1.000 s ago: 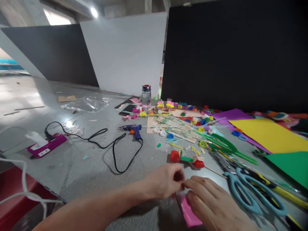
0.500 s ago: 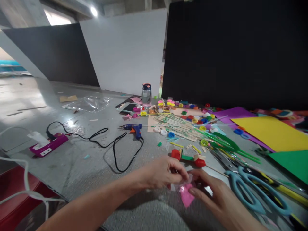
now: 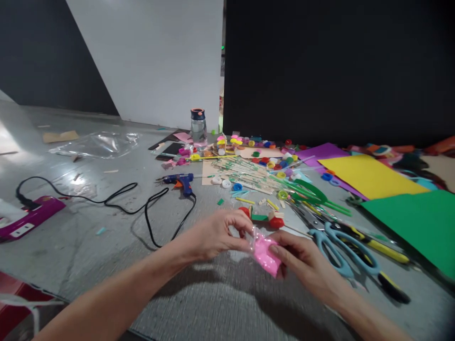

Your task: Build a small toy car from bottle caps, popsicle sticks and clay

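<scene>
Between my hands is a small clear plastic packet of pink material (image 3: 265, 253), held above the grey table. My left hand (image 3: 222, 232) pinches the packet's clear end between thumb and fingers. My right hand (image 3: 302, 258) grips the pink part, thumb on top and fingers behind. What the pink material is, I cannot tell. Just beyond my hands lies a small piece with red ends and a green middle (image 3: 260, 218). To the right of my right hand are large scissors with light blue handles (image 3: 334, 253).
A blue glue gun (image 3: 183, 180) with a looped black cord lies left of centre, near a purple power strip (image 3: 35, 218). Sticks (image 3: 249, 174) and coloured bottle caps are scattered beyond. A water bottle (image 3: 198, 127) stands behind. Green (image 3: 415, 227) and yellow sheets (image 3: 373, 175) lie right.
My view has turned right and down. The pink packet is raised and tilted, with more of it showing between my hands; both hands keep hold of it.
</scene>
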The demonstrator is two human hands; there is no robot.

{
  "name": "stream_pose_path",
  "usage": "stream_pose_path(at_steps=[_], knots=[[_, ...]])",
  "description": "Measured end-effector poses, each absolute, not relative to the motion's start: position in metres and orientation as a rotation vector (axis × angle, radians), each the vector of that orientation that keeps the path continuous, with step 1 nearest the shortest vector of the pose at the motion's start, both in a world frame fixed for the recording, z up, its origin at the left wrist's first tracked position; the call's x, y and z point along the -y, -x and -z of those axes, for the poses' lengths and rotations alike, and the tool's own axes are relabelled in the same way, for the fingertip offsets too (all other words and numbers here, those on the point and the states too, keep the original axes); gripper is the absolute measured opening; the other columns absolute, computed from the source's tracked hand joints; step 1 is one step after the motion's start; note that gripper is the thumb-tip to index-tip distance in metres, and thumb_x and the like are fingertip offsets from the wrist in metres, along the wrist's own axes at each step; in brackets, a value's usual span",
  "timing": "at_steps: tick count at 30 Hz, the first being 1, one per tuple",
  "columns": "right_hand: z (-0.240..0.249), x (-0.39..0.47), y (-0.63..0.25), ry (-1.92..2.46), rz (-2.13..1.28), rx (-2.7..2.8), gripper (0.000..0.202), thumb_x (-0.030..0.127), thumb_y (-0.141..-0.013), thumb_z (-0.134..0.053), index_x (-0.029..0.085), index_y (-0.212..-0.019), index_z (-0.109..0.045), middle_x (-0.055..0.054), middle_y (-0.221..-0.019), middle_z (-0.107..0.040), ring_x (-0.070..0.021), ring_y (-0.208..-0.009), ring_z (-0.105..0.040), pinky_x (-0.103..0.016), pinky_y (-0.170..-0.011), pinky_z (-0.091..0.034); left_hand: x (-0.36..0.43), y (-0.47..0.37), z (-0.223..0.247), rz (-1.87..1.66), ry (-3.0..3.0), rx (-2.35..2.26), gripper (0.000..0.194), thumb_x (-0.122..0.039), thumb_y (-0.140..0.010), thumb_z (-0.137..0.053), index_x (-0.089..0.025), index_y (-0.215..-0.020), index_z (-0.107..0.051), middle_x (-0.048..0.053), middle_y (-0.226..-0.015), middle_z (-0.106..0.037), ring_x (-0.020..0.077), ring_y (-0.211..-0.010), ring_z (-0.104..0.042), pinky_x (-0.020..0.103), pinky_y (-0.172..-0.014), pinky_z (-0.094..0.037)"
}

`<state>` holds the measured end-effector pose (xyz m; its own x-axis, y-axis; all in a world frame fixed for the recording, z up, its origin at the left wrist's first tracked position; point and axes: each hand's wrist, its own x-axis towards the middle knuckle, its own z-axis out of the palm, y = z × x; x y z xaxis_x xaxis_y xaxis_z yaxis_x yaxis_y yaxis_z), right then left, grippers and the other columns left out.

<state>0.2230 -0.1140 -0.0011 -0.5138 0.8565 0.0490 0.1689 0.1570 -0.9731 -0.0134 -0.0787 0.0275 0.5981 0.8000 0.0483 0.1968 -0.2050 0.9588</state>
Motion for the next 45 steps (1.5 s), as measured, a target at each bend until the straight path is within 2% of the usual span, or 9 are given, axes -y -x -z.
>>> stream_pose_path(at_steps=[9, 16, 21, 28, 34, 37, 45], knots=[[-0.005, 0.112, -0.226, 0.991, -1.470, 1.747, 0.032, 0.047, -0.099, -0.057, 0.017, -0.087, -0.062, 0.002, -0.066, -0.057, -0.0101, -0.053, -0.055, -0.021, -0.050, -0.043, 0.078, 0.012, -0.022, -0.768, -1.667, -0.817, 0.022, -0.034, -0.073, -0.086, -0.018, -0.085, -0.076, 0.004, -0.098, -0.065, 0.0173, -0.088, -0.057, 0.027, -0.073, -0.042], [-0.006, 0.109, -0.229, 0.952, -1.536, 1.704, 0.038, 0.052, -0.097, -0.059, 0.018, -0.082, -0.061, 0.002, -0.063, -0.054, -0.0082, -0.049, -0.049, -0.020, -0.046, -0.037, 0.080, 0.009, -0.022, -0.775, -1.664, -0.761, 0.017, -0.033, -0.078, -0.082, -0.023, -0.093, -0.080, 0.006, -0.103, -0.067, 0.0204, -0.095, -0.059, 0.029, -0.075, -0.044], [-0.005, 0.108, -0.228, 0.958, -1.525, 1.696, 0.038, 0.053, -0.096, -0.060, 0.017, -0.083, -0.063, 0.002, -0.064, -0.054, -0.0080, -0.049, -0.047, -0.021, -0.046, -0.036, 0.081, 0.006, -0.024, -0.724, -1.688, -0.745, 0.015, -0.028, -0.081, -0.080, -0.022, -0.094, -0.080, 0.004, -0.100, -0.068, 0.0182, -0.092, -0.059, 0.029, -0.079, -0.044], [-0.001, 0.109, -0.227, 1.046, -1.446, 1.624, 0.038, 0.056, -0.093, -0.062, 0.018, -0.085, -0.062, 0.004, -0.061, -0.052, -0.0086, -0.048, -0.045, -0.021, -0.045, -0.035, 0.084, -0.001, -0.019, -0.775, -1.615, -0.821, 0.014, -0.026, -0.075, -0.082, -0.018, -0.086, -0.078, 0.002, -0.087, -0.068, 0.0157, -0.081, -0.059, 0.027, -0.072, -0.044], [-0.001, 0.111, -0.226, 1.210, -1.122, 1.783, 0.036, 0.052, -0.099, -0.055, 0.019, -0.084, -0.062, 0.002, -0.067, -0.051, -0.0095, -0.053, -0.041, -0.023, -0.047, -0.030, 0.082, -0.001, -0.019, -0.856, -1.573, -0.823, 0.019, -0.024, -0.073, -0.084, -0.023, -0.092, -0.081, 0.006, -0.109, -0.072, 0.0232, -0.104, -0.064, 0.040, -0.097, -0.044], [-0.002, 0.114, -0.224, 1.229, -1.059, 1.850, 0.036, 0.050, -0.101, -0.052, 0.020, -0.083, -0.061, 0.002, -0.069, -0.051, -0.0105, -0.055, -0.040, -0.024, -0.049, -0.031, 0.080, 0.001, -0.017, -0.878, -1.597, -0.765, 0.019, -0.025, -0.072, -0.086, -0.025, -0.091, -0.081, 0.007, -0.114, -0.072, 0.0249, -0.110, -0.064, 0.043, -0.102, -0.042], [0.004, 0.119, -0.213, 1.219, -1.129, 1.803, 0.040, 0.051, -0.101, -0.050, 0.020, -0.076, -0.057, 0.002, -0.066, -0.049, -0.0112, -0.054, -0.039, -0.024, -0.050, -0.031, 0.083, -0.004, -0.002, -0.873, -1.744, -0.784, 0.019, -0.027, -0.071, -0.087, -0.019, -0.085, -0.077, 0.005, -0.096, -0.072, 0.0189, -0.092, -0.064, 0.034, -0.089, -0.046]])
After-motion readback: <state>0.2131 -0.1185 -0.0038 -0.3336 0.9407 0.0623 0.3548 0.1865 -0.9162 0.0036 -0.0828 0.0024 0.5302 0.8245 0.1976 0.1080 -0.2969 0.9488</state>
